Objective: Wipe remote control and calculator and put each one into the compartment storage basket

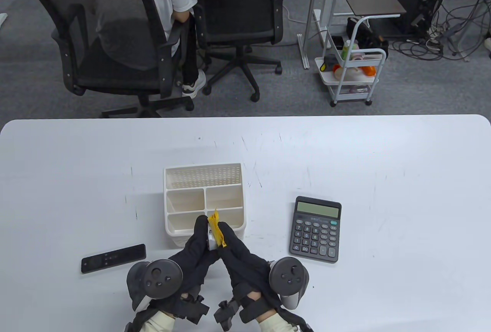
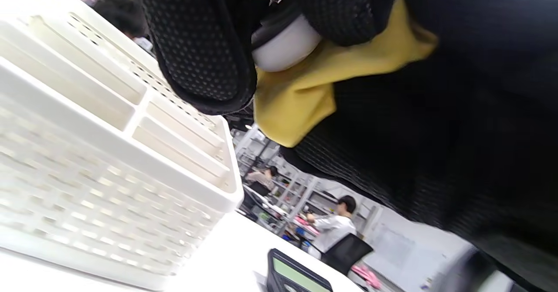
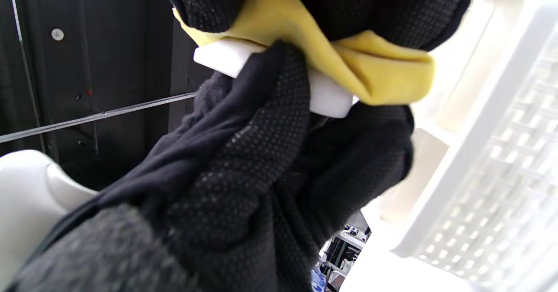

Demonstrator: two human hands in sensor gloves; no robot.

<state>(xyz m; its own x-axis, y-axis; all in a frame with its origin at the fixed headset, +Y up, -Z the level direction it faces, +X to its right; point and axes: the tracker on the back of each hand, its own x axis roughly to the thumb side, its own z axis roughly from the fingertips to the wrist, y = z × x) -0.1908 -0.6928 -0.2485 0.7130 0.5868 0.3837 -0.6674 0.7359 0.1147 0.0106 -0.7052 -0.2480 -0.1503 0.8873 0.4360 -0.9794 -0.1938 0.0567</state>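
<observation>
Fingers grip white remote, cloth against basket rim.

no readable text, calculator key markings and display too small to make out

White remote mostly hidden between gloved fingers and yellow cloth; calculator cut off.
</observation>
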